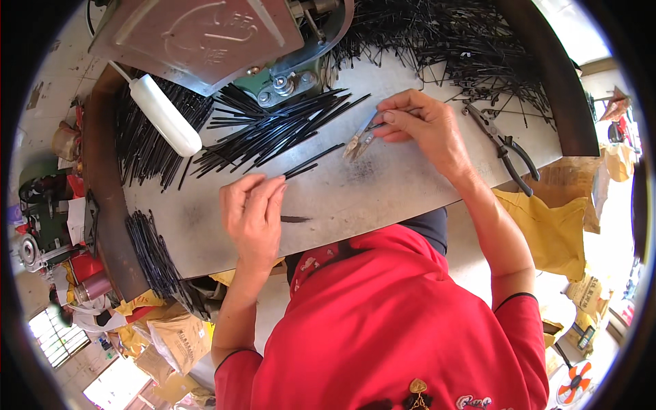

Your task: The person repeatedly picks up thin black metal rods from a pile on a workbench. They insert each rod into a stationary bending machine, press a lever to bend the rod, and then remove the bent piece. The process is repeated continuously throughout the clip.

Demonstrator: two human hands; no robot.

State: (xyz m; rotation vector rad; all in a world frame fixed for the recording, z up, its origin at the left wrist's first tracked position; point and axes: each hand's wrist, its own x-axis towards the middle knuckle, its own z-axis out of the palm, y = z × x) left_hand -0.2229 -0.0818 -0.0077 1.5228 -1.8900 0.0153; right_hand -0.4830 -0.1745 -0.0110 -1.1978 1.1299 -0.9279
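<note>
My left hand (251,213) rests on the grey metal worktable (383,191), its fingertips pinching the near end of a thin black strip (313,161) that lies on the table. My right hand (424,124) holds small metal snips (359,142), whose blades point toward the far end of that strip. A loose heap of black strips (273,130) lies just beyond both hands. A short black offcut (295,219) lies beside my left wrist.
A green machine with a metal cover (205,34) stands at the back. A white plastic bottle (164,113) lies left of the heap. Black-handled pliers (506,147) lie at the right. More black strips (471,48) are piled at the back right and left edge (154,256). Yellow bags (547,232) sit below.
</note>
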